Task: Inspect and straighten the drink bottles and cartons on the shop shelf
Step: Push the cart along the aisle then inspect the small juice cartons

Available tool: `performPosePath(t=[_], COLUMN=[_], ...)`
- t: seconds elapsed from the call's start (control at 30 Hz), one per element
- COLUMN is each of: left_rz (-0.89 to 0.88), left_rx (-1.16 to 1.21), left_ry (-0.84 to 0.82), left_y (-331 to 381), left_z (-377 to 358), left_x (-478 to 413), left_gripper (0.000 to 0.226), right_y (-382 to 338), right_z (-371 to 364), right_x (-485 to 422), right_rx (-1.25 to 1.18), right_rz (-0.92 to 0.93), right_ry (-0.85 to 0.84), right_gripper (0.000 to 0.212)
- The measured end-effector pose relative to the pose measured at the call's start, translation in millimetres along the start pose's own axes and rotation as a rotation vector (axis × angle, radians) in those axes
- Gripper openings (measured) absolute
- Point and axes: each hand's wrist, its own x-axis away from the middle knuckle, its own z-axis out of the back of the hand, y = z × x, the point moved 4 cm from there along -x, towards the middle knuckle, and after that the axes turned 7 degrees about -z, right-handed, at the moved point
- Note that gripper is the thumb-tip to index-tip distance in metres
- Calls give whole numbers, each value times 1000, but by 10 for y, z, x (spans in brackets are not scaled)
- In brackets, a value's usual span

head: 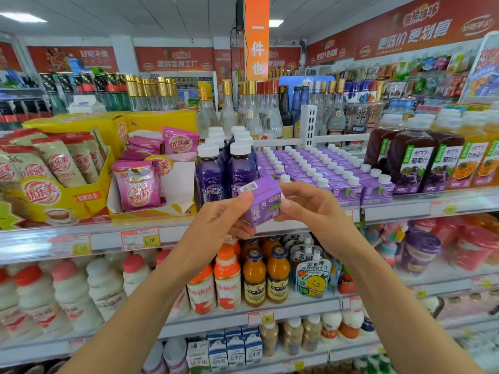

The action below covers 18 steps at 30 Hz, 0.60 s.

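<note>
One purple carton is off the shelf and held up in front of the person, tipped on a slant with its barcode face uppermost, just before the front rail of the top shelf. The left hand has its fingers curled round the carton's lower left side. The right hand pinches the right end with bent fingers and thumb. I'd judge this the inspecting part, with the putting back not yet done. The block of matching cartons behind stands in tidy rows with its white caps lined up. Little looks left there beyond returning this one, and whether a gap waits for it I cannot tell, as the hands cover that spot. The purple bottles to the left stand upright and close together, and the dark juice bottles to the right face forward. The orange bottles a shelf lower look orderly enough. Round about are yellow boxes of sachets, glass spirit bottles behind, and red banners under a white panelled ceiling.
</note>
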Motion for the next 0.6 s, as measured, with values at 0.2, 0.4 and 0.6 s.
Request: performPosePath(t=[0.2,0.4,0.6], left_rz=[-116,-227,-352], left_rx=[-158,-591,-796], left_ry=[-41,186,210], left_y=[23,137,233], left_z=[-21,111,139], left_x=[54,55,61], left_gripper=[39,51,61], right_y=[73,60,40], right_z=[-45,-63,-89], right_x=[18,55,64], right_rx=[-76,-39,-105], right_rz=[-23,82,106], right_ry=[-37,-77,-22], right_gripper=[26,32,37])
